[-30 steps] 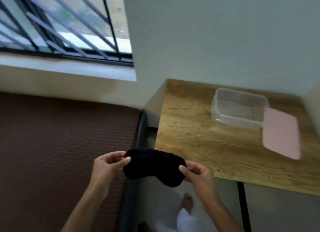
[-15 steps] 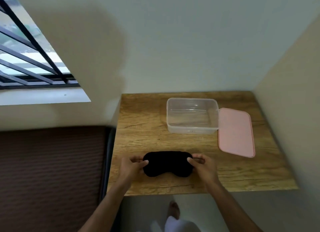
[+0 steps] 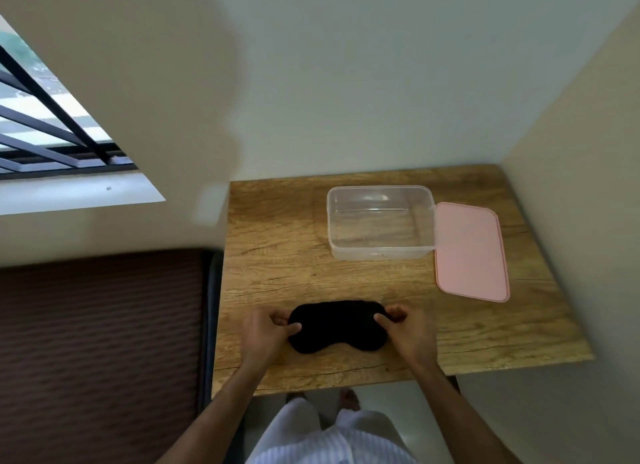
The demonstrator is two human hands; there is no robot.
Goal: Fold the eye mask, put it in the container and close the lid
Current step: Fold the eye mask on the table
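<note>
Head view shows little change from half a second ago: the mask (image 3: 336, 326) lies flat and unfolded on the wooden surface (image 3: 277, 256) near its front edge, as before, and both hands stay at its ends. The camera now looks down more steeply, so less of the window (image 3: 45, 131) is seen. The left hand (image 3: 265, 332) has its grip closed on the left end of the mask, thumb on top. The right hand (image 3: 403, 328) pinches the right end in the same way. The clear container (image 3: 381, 221) stands open farther back, well apart from the mask. The pink lid (image 3: 471, 252) lies beside it, touching its right wall.
</note>
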